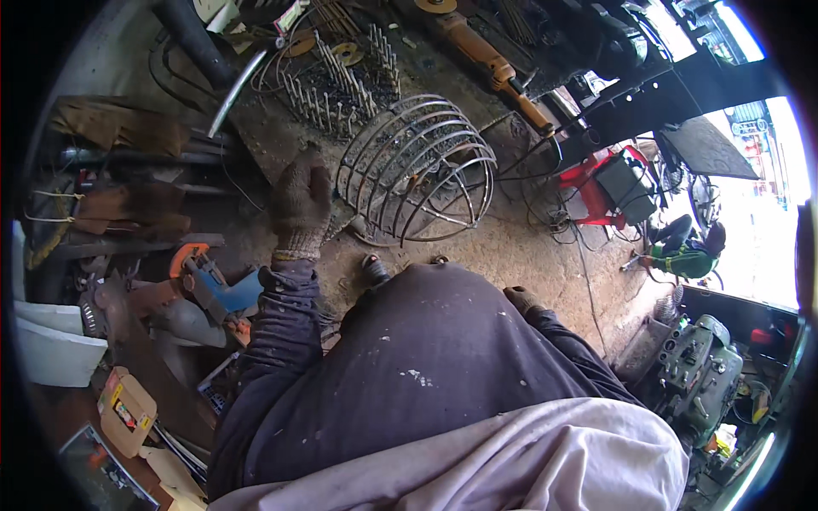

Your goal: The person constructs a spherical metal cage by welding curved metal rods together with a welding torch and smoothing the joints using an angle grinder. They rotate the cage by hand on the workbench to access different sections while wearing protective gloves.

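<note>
My left hand [302, 204], in a brown knitted glove, rests by the near left edge of a dark metal worktable [256, 119]. Its fingers are stretched forward with the thumb a little apart, and I see nothing held in it. Just right of it lies a domed cage of bent metal rods [417, 170], partly over the table's near edge. Low beside my body hangs my right hand [521, 300], in a dark glove. Its fingers are mostly hidden, so I cannot tell whether it holds anything.
Upright metal pegs [336, 94] and an orange angle grinder [486, 60] occupy the table. At right, a red plastic chair [584, 192] bears a grey box with cables trailing on the floor. Another person [690, 255] crouches beyond. A grey machine [699, 375] stands lower right; a blue-and-orange tool [223, 285], left.
</note>
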